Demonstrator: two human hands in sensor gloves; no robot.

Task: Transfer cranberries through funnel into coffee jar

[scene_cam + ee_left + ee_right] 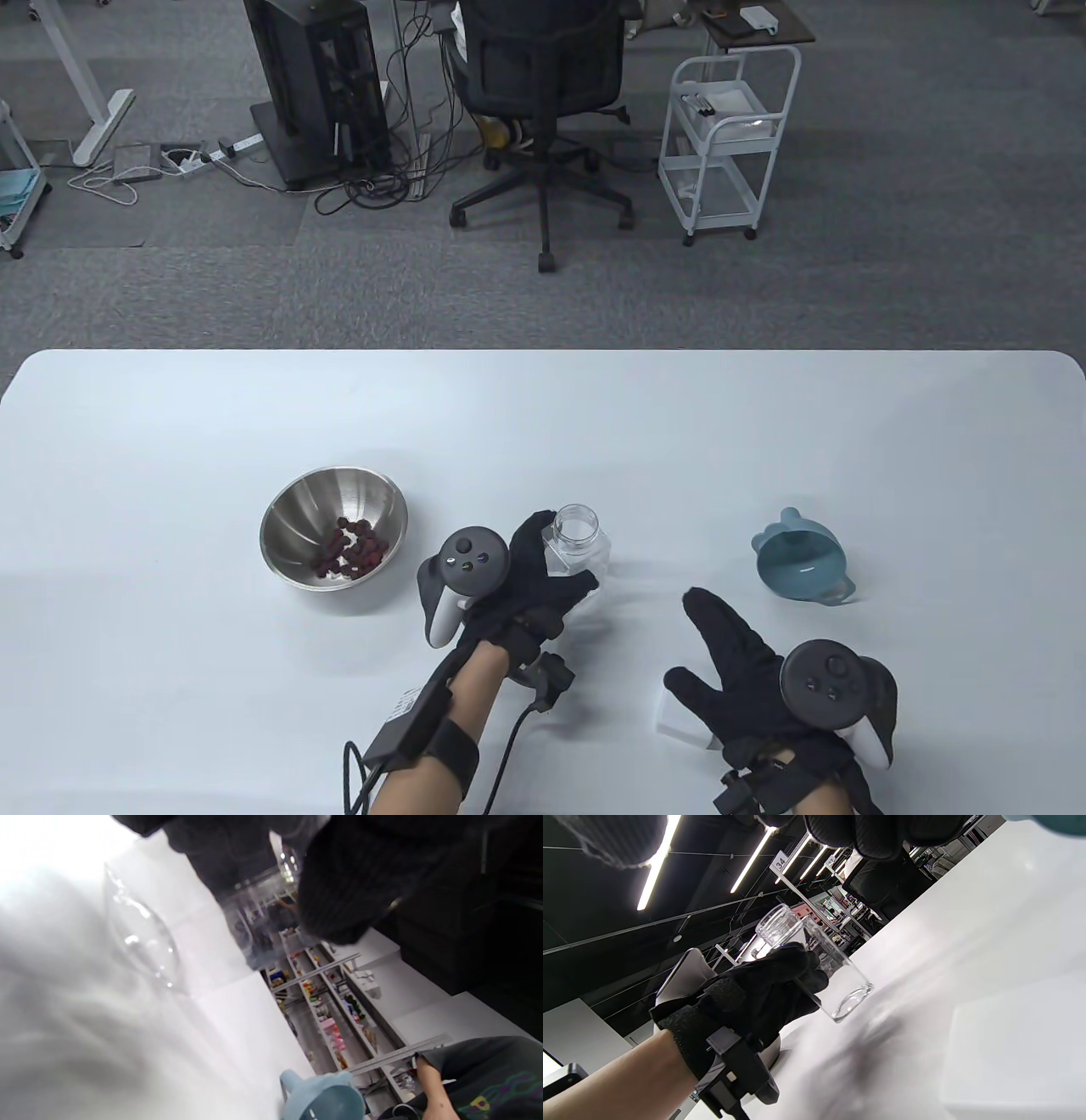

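Both hands are working low over the white tabletop (543,424), each in a black knitted sensor glove with a rounded dark tracker strapped on its back. The left hand (517,594) is gripping the clear, square-shouldered glass coffee jar (579,543), fingers wrapping its side; in the right wrist view the jar (814,959) is tilting, with its thick base edge meeting the tabletop and its round threaded mouth lifted away. The right hand (747,679) is lying released, holding nothing, fingers spreading flat and pointing away from the person, with its palm over a small white block (679,722) that is mostly hidden beneath it.

Just beyond the right hand's fingertips, the pale blue plastic funnel (802,560) is sitting on the tabletop, its wide smooth cone facing up, apart from both hands. To the left of the left hand, the polished round steel bowl (333,528) is holding a small heap of dark red, wrinkled cranberries (355,550).

In the left wrist view the glove fingers (339,878) are filling the top edge, the jar's glass (140,938) is showing only as blurred glints, and the funnel (322,1099) is being cut off at the bottom edge.
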